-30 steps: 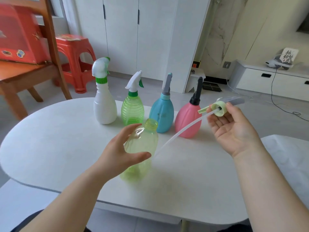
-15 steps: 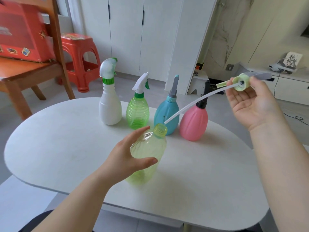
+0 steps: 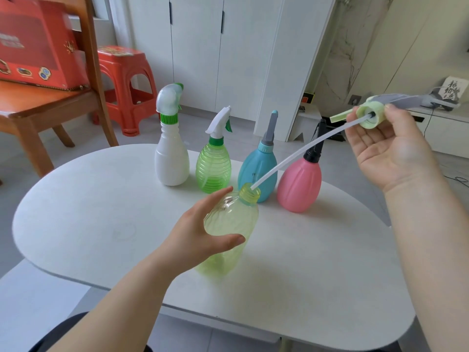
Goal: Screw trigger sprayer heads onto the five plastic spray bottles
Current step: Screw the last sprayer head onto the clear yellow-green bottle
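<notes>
Both hands are at work over the white table (image 3: 101,224): the left hand (image 3: 200,240) wraps its thumb and fingers around a pale green bottle (image 3: 228,232) standing near the middle of the table, toward the near edge, tipped slightly to the right. The right hand (image 3: 390,148), palm up, pinches a sprayer head (image 3: 371,114) by its collar, high above the right end. Its long white tube (image 3: 299,156) slopes down, the tip just at the bottle's open neck. Four bottles along the far edge, white (image 3: 171,158), green (image 3: 214,166), blue (image 3: 258,166) and pink (image 3: 299,184), already wear their heads. Done well, the step likely means feeding the bendy tube straight down, standing the bottle upright, then seating the collar squarely before turning, lest the thread cross.
</notes>
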Demonstrator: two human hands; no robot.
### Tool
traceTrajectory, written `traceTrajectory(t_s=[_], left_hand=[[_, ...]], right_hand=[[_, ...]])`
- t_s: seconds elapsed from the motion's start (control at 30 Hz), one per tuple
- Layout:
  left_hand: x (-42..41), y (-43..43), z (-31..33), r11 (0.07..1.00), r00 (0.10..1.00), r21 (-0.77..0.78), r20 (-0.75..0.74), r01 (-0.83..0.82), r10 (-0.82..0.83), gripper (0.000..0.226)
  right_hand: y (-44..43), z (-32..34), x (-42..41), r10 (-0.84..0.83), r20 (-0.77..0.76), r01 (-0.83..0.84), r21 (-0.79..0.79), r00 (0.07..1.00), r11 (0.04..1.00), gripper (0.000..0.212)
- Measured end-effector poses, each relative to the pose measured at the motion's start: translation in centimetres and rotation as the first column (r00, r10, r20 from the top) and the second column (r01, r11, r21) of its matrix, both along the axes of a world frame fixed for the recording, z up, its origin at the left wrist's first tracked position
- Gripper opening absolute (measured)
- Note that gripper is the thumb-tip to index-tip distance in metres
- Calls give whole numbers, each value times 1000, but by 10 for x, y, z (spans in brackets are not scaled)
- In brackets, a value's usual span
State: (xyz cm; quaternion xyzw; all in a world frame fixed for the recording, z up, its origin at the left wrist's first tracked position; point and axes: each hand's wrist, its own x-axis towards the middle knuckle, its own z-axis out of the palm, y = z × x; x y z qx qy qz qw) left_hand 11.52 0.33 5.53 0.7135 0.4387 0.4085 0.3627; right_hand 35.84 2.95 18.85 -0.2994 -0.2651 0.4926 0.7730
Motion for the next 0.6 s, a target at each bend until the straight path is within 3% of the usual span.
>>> traceTrajectory(t_s=[0.2,0.3,0.33,0.4,0.5,0.6], left_hand=[[2,0,0,1000,1000,-1,4,13,-13,76],[1,0,-1,1000,1000,-6,0,9,-9,76],[1,0,-2,1000,1000,-10,-1,8,-8,76],[2,0,-2,1000,1000,-17,1,5,-5,76],[3,1,-3,1000,1000,-26,18,11,-10,76],[3,1,-2,1000,999,-26,36,18,-17,76]], right_hand=[[1,-10,-5,28,104,-23,-50,994,998,16],[0,-21,-18,115,227,-108,-44,967,993,10],[-1,-25,-26,165,289,-158,-47,943,986,5],[-4,-36,-39,248,406,-240,-71,879,968,19],[-9,-51,-55,318,560,-306,-118,765,945,21],[-13,-62,-62,422,647,-410,-181,635,894,24]])
